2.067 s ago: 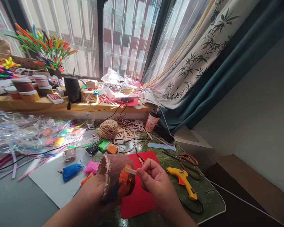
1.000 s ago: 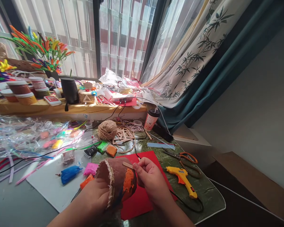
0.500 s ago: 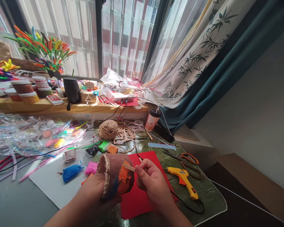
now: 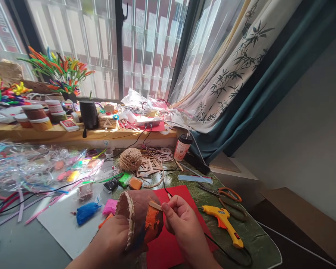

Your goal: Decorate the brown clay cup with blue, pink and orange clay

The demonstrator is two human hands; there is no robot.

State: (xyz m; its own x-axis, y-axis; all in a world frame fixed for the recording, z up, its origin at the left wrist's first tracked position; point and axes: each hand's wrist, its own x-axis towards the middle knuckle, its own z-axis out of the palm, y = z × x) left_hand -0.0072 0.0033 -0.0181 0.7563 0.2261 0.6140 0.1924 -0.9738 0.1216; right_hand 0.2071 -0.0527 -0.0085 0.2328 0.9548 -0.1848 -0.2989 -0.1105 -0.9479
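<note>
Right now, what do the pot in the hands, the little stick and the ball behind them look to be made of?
Pot: seemingly soft modelling clay, matte brown with an orange smear and a ragged pale rim. Stick: likely bare wood, flat and pale. Ball: jute-like twine, tan and fuzzy, visibly wound.

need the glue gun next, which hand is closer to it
Right. The right hand pinches a small wooden stick just left of the yellow glue gun, not touching it. The left hand is farther left, holding the clay-covered pot.
</note>
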